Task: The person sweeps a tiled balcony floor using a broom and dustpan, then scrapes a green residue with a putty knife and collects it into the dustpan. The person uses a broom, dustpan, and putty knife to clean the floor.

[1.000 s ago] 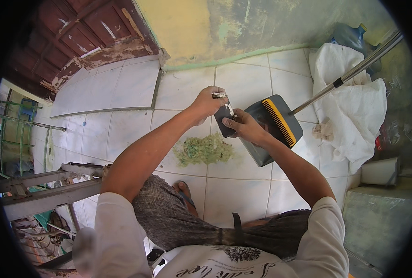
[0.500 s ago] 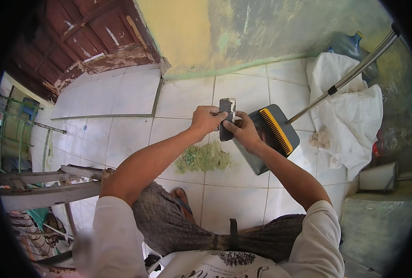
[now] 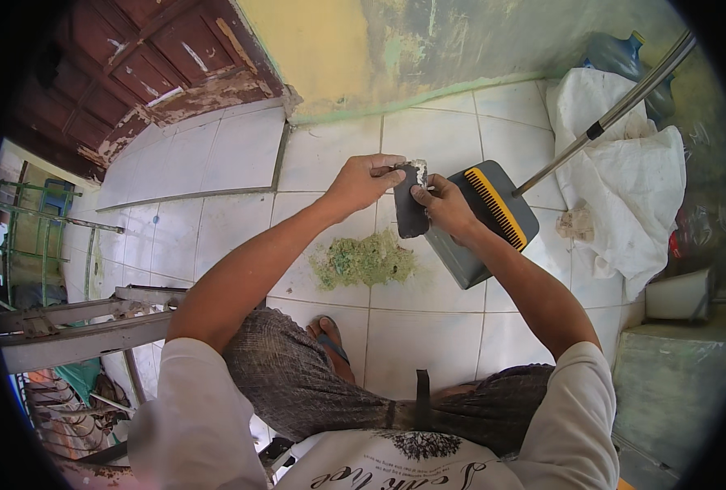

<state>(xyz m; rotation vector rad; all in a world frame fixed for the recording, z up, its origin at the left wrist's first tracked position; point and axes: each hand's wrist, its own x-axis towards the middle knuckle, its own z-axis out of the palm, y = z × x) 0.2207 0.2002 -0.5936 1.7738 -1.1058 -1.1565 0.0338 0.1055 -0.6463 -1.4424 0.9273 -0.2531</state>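
Between my two hands I hold a narrow, dark grey rectangular block (image 3: pixel 410 211) above the tiled floor, its upper end crusted with flaky white. My left hand (image 3: pixel 366 181) is closed on the upper left edge, thumb across the face. From the other side my right hand (image 3: pixel 447 207) pinches it, with the thumb pressed on the dark face. Whether the block is wrapped in sandpaper, I cannot tell. Just beyond my right hand lies a grey dustpan (image 3: pixel 502 186) with a yellow comb edge and a metal handle. Greenish scrapings (image 3: pixel 363 260) are heaped on the tiles below my hands.
A white sack (image 3: pixel 600 163) slumps at the right, with a blue water jug (image 3: pixel 614 54) behind it. A metal ladder (image 3: pixel 93 327) stands at my left. The worn brown door (image 3: pixel 146 57) and a patchy yellow-grey wall (image 3: pixel 322 57) close off the far side.
The block now leans slightly, its top toward the left. My left hand has shifted up to its top edge, while my right hand still grips the right side. The view has moved a little.
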